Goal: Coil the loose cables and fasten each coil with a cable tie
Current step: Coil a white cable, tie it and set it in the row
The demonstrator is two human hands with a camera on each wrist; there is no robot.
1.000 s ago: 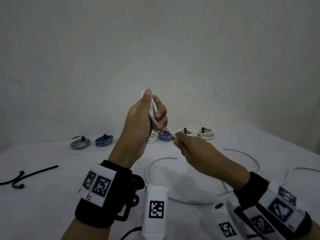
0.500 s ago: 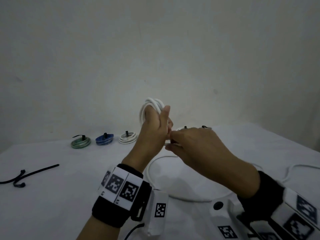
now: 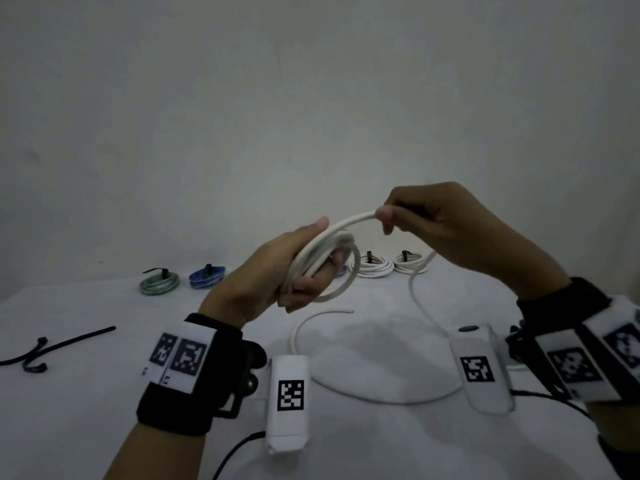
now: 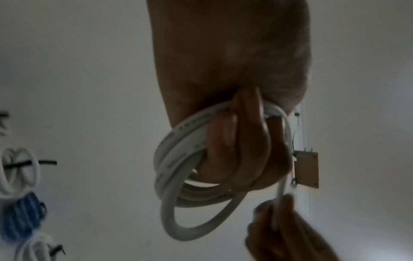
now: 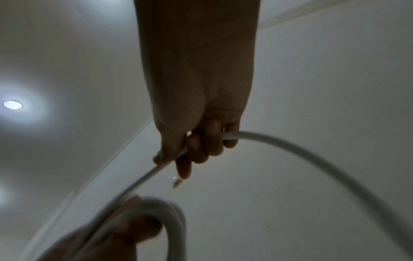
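The table (image 3: 104, 427), covered in white cloth, fills the near and middle field; a plain wall stands behind it.

The left hand (image 3: 277, 271) is raised above the table centre. Its fingers (image 4: 223, 141) are curled through a bundle of several turns of white cable (image 3: 313, 256), gripping the bundle closed; one larger loop hangs below the fingers.

The right hand (image 3: 446, 226) is held higher and to the right. Thumb and fingers (image 5: 208, 143) are closed around a single run of the same cable, which arcs leftward to the bundle. From the right hand the free length drops to the table and lies there in a wide loose curve (image 3: 346, 386) near the person, ending in a free tip at table centre.

Finished coils stand in a row along the far edge: a green coil (image 3: 159, 284) at far left, a blue coil (image 3: 207, 277) just beside it, and two white coils (image 3: 372, 268) (image 3: 410, 266) to the right, each bound with a black tie. A further coil behind the left hand is mostly hidden.

A loose black cable tie (image 3: 52, 349) lies at the near left, well apart from the coils.
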